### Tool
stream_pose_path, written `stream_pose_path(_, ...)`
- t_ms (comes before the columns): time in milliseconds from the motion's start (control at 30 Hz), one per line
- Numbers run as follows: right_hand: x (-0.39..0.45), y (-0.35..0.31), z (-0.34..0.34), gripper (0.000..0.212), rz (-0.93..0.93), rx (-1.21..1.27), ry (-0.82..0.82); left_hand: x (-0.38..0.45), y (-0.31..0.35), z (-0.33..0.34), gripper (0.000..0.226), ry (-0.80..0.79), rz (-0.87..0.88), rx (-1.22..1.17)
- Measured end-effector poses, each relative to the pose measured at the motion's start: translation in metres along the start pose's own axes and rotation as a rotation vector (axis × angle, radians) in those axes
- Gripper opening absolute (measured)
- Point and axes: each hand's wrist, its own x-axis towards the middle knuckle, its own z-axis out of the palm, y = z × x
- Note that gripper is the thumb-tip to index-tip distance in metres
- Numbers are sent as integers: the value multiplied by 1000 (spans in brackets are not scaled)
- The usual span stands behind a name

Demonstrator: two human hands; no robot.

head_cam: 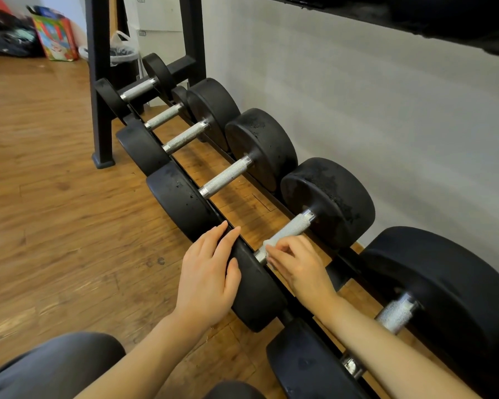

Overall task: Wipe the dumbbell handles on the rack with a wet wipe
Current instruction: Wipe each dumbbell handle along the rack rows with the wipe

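Knurled steel handle (291, 229) runs away up-right from the right hand (298, 269), whose fingers (283, 250) pinch the wet wipe (269, 249) onto its near end, while the left hand (211, 276) rests flat on the near weight (254, 292).

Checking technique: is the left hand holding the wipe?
No, the left hand rests flat on a dumbbell's black head; the right hand presses the wipe to the handle.

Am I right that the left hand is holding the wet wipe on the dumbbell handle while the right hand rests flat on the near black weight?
No, the hands are swapped. In the head view the right hand pinches the wet wipe against the dumbbell handle, while the left hand rests flat on the near black weight.
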Motion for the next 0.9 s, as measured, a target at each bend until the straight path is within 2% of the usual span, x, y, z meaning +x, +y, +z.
stream_pose_path(133, -1, -7, 1, 24, -9, 57, -96, 0, -1, 1, 55, -2, -6, -1)
stream_pose_path(233, 0, 1, 4, 34, 147, 153, -110, 0, -1, 2, 56, -8, -8, -1)
stream_pose_path(300, 1, 2, 2, 41, 185, 168, -125, 0, -1, 1, 56, -7, -10, -1)
stream_pose_path(400, 2, -7, 0, 21, 242, 330, -263, 0, 0, 1, 56, 4, -7, -8)
stream_pose_path(467, 3, -5, -1, 21, 228, 337, -281, 0, 0, 2, 55, 11, -5, -17)
stream_pose_path(567, 4, 3, -2, 36, 185, 174, -131, 0, -1, 2, 55, 17, -1, -19)
stream_pose_path(667, 6, 5, -10, 15, 271, 312, 17, 0, -1, 2, 55, 18, -5, -20)
stream_pose_path(733, 6, 2, -10, 13, 303, 370, 25, 0, 0, 2, 56, 16, -7, -19)
stream_pose_path(800, 6, -6, -10, 20, 376, 507, -76, 0, 0, 2, 57, 16, -13, -23)
stream_pose_path(867, 6, -7, -9, 25, 418, 545, -139, 0, 0, 3, 57, 23, -13, -27)
stream_pose_path(900, 7, -4, -9, 26, 437, 577, -116, 0, -1, 3, 57, 28, -9, -27)
